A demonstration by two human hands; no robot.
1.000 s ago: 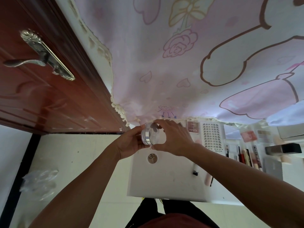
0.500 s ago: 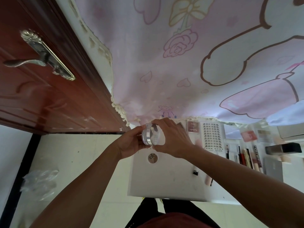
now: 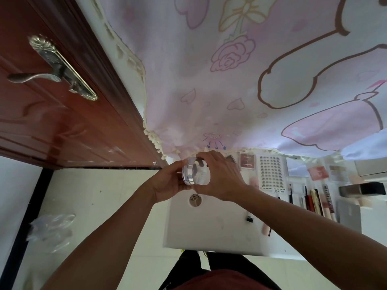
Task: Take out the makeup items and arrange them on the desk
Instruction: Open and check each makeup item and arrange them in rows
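We see a clear round jar (image 3: 195, 173) with a silver band held on its side in both hands, raised over the far left corner of the white worktop (image 3: 209, 231). The left hand (image 3: 167, 182) grips the banded end, its thumb and fingers curled round the rim. The right hand (image 3: 221, 176) wraps the clear end, fingers curved over the top and thumb underneath. Just below the jar, near the left edge, we find a small round compact (image 3: 195, 200) lying flat and apart from both hands. Along the far edge to the right lie a reddish palette (image 3: 247, 161) and, beside it, a white lash tray (image 3: 271, 172). Further right a row of pencils (image 3: 314, 198) lies side by side, and past them sits a black box (image 3: 362, 188), blurred. Nearer the front edge we note a small black cap (image 3: 249, 219) and a pink tube (image 3: 265, 229), partly hidden by the right forearm. A pink cartoon cloth (image 3: 251, 70) hangs behind the far edge. To the left stands a brown door (image 3: 52, 122) with a metal handle (image 3: 31, 77), and a clear bag (image 3: 50, 229) lies on the floor (image 3: 100, 206).
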